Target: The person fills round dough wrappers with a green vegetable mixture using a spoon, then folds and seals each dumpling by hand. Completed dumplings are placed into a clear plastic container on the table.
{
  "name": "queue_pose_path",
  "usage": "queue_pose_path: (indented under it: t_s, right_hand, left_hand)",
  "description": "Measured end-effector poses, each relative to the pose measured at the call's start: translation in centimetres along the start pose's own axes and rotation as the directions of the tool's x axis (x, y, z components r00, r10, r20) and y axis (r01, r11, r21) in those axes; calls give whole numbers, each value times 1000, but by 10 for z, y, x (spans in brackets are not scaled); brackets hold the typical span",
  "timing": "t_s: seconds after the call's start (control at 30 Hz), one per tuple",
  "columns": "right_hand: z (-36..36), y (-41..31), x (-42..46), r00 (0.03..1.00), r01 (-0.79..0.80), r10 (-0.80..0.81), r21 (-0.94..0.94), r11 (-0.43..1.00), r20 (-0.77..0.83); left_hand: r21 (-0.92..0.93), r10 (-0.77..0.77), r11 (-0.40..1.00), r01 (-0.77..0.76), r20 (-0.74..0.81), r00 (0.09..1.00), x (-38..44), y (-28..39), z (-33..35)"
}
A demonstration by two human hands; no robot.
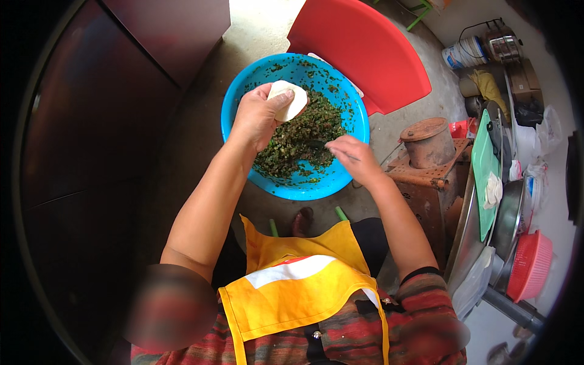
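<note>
My left hand point(260, 112) is raised over a large blue plastic basin point(303, 194) and holds a round, flat dough wrapper point(288, 101), thumb across its top. Inside the basin lies a heap of chopped green-and-brown filling point(292, 153), with bits stuck to the walls. At the basin's right side my right hand point(353, 157) grips a thin utensil, probably a spoon. A short piece of its metal handle shows at the palm; its other end, at the filling, is hard to make out.
Behind the basin stands a red plastic panel point(360, 50). To the right are a rusty stove point(424, 173) with a lidded pot point(429, 141), a green board point(484, 159) bearing pale dough pieces point(492, 190), and a red colander point(531, 267). A dark cabinet point(96, 114) rises at left.
</note>
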State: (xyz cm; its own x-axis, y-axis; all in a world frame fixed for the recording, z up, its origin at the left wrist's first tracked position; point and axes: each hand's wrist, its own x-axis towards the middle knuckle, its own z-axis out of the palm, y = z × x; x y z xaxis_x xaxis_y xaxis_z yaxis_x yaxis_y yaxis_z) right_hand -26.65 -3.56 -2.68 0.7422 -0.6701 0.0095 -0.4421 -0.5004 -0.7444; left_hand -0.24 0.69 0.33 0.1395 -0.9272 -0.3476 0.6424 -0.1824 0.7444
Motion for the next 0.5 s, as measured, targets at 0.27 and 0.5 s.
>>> queue_pose_path:
  t_s: [0.27, 0.5]
  right_hand:
    - [-28, 21, 21, 912, -156, 184, 106, 982, -367]
    - [-12, 37, 19, 939, -158, 166, 51, 986, -303]
  left_hand:
    - [67, 27, 997, -28, 5, 1000, 2, -6, 1]
    - [4, -27, 1000, 27, -73, 997, 5, -10, 3]
